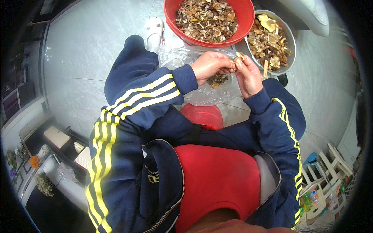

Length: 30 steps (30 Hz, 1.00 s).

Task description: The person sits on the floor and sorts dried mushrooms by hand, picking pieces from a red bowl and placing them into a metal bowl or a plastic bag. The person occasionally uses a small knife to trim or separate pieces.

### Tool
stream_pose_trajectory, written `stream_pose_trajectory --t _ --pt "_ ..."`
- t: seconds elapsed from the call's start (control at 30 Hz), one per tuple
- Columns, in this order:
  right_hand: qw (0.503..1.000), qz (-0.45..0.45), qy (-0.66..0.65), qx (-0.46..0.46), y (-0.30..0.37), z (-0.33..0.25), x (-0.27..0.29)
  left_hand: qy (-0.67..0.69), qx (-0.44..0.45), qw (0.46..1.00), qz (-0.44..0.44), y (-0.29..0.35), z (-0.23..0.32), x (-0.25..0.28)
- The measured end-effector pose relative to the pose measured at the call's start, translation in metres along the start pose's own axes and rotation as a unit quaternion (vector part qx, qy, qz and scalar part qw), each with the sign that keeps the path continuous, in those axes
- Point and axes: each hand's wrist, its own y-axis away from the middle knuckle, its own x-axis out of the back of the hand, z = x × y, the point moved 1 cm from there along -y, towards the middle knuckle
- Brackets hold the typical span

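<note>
A small brown-capped mushroom [240, 56] is pinched in the fingertips of my right hand [249, 76]. My left hand [211, 66] meets it there, its thumb and fingers closed together at the lower end of the mushroom, which the fingers mostly hide. Beneath both hands a clear plastic bag [202, 97] lies spread out, with a heap of dark mushroom scraps [218, 79] on it. Beyond the hands stands a red basin [245, 27] holding many mushrooms. To its right is a grey-white basin [294, 44] of larger mushrooms, some of them yellowish.
A red plastic stool [202, 115] shows between my legs. A pale shoe [154, 33] rests on the grey tiled floor [77, 54] left of the red basin. Light-coloured furniture [330, 171] with small items stands at the lower right, and a dark table [37, 139] at the left.
</note>
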Motion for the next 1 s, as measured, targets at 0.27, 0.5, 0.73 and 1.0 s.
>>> stream_pose_trajectory --t 0.27,0.5,0.73,1.0 --pt "0.966 0.013 0.236 0.103 0.0 -0.017 -0.01 -0.072 0.035 0.996 0.037 -0.006 -0.02 0.01" --pt "0.99 0.034 0.137 -0.005 -0.008 -0.025 -0.003 -0.518 -0.078 0.85 0.054 -0.012 -0.02 0.015" --pt "0.995 0.055 0.032 -0.076 -0.011 -0.017 0.038 -0.615 -0.225 0.754 0.053 -0.004 -0.016 0.01" --pt "0.961 0.241 -0.131 0.03 -0.037 -0.089 0.092 -0.61 -0.242 0.753 0.041 -0.002 -0.018 0.0"
